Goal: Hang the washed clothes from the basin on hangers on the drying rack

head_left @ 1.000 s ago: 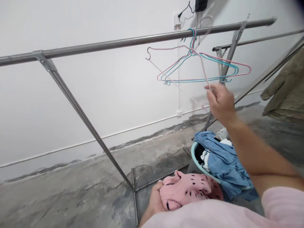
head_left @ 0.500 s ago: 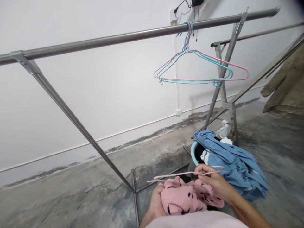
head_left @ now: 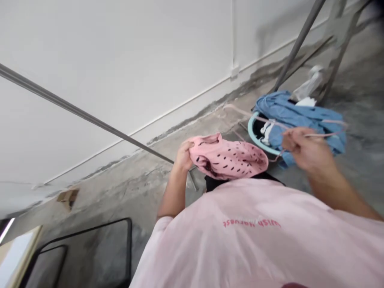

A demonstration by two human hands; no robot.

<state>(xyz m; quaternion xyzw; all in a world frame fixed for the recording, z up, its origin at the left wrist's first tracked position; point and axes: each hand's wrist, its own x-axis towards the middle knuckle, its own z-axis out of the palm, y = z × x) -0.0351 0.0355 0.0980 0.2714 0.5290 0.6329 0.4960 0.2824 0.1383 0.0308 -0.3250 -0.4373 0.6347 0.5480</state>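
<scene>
A pink garment with black marks [head_left: 231, 158] hangs bunched in front of my body, and my left hand [head_left: 183, 155] is closed on its left edge. Out to the right, my right hand [head_left: 309, 150] grips a pale pink clothes hanger [head_left: 246, 113], which looks blurred. The hanger is apart from most of the cloth; whether its lower end touches the garment's right edge I cannot tell. Just beyond my right hand stands a basin with a light-blue rim [head_left: 251, 130], heaped with blue clothing [head_left: 279, 110] and some white cloth.
A metal rack leg [head_left: 87, 116] slants down from the left, and another rack leg [head_left: 300, 40] rises behind the basin. A clear plastic bag [head_left: 309, 84] lies behind the clothes. At lower left are a black metal frame [head_left: 87, 229] and a piece of cardboard [head_left: 68, 199].
My view has tipped downward, so the rack bar and its hangers are out of sight. My right hand has drawn the hanger away rightward from the garment, which now hangs more spread out.
</scene>
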